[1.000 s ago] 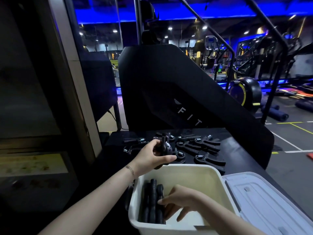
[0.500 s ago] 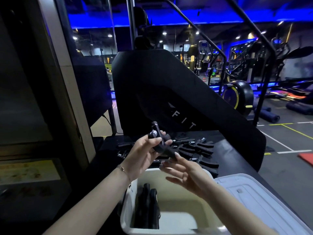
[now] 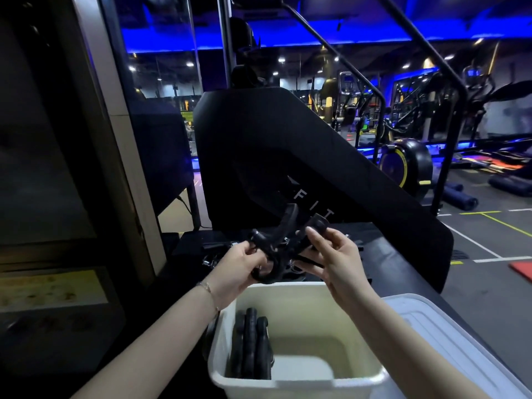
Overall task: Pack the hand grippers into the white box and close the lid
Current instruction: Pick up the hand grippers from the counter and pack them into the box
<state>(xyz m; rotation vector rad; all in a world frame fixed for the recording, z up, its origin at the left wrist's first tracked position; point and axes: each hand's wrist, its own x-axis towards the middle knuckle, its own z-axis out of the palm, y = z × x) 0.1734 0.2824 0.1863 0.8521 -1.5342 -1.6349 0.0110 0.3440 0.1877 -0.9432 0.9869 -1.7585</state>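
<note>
**Black gripper held over white box, both hands on it**

Black plastic hand gripper (image 3: 276,249) sits mid-frame, held up just above the far rim of the white box (image 3: 359,378). Its handles fan up & apart: one curved arm rises toward frame centre, the other angles up-right. Left hand (image 3: 240,267) has fingers curled round the lower hub/ring end, closed on it. Right hand (image 3: 331,260) pinches the right handle w/ thumb & fingertips near the top, other fingers loosely bent under; it's gripping too. Thin bracelet (image 3: 207,289) on the left wrist.

White box is at bottom centre, open, lid off. Inside, along its left wall, packed grippers (image 3: 250,344) stand on edge side by side, touching; looks like three or so handles showing, exact count unclear. Rest of the box floor is bare, w/ a paler patch near the front rim.

White lid (image 3: 449,335) lies flat just right of the box, at lower right of the frame, ribbed face showing.

Behind the hands, on the dark tabletop (image 3: 397,254), loose grippers (image 3: 216,254) lie in a cluster; mostly hidden by the hands, only bits visible left of the left hand & a sliver to the right. Too dark to count.

Bkgd: big black machine panel (image 3: 302,156) w/ "FIT" lettering fills upper-centre; gym floor, blue lighting & an exercise bike (image 3: 406,165) w/ yellow-rimmed wheel at right. Dark window/pillar at left of frame.
</note>
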